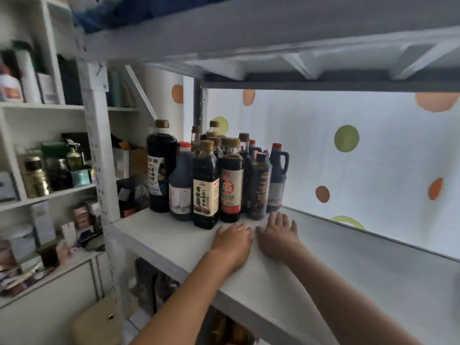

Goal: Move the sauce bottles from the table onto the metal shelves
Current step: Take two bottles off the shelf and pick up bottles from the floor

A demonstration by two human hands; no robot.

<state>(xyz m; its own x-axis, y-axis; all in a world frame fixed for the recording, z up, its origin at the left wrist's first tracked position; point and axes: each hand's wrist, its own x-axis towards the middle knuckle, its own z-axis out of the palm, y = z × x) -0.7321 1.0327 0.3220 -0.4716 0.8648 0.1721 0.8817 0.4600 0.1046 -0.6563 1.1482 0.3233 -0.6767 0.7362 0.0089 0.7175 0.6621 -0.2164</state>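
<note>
A person's two bare hands lie flat, palms down, side by side on a white metal shelf (323, 257). The left hand (232, 242) and the right hand (277, 235) each have a released grip, fingers straight, holding nothing.

Just beyond the fingertips stands a tight cluster of dark sauce bottles (216, 175), all upright at the shelf's left end. They include a tall bottle (161, 165) at the left and a handled jug (277, 178) at the right. A white backing with coloured dots (346, 138) runs behind. The shelf's right part is bare.

The bench is not in view, so whether more bottles remain cannot be told. If any do, each is best carried upright with a firm grip round its body, then set on the bare stretch right of the cluster, without knocking its neighbours.
</note>
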